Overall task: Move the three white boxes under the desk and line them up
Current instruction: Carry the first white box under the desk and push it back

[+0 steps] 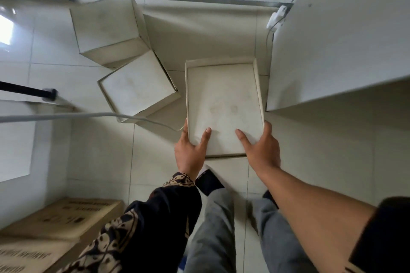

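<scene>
Three white boxes are in view over the tiled floor. The nearest white box (224, 102) is long and flat-topped; my left hand (190, 150) grips its near left corner and my right hand (260, 150) grips its near right corner, fingers lying on its top. A second white box (137, 86) lies turned at an angle just to its left, touching or nearly touching it. The third white box (106, 26) stands farther back on the left, beside a metal frame bar.
A white desk or cabinet panel (332, 40) rises on the right, with a white plug and cord (276, 20) at its far corner. A grey cable (88, 115) and a black rod (26, 91) cross the left. Brown cartons (62, 219) lie near left. My legs and feet are below.
</scene>
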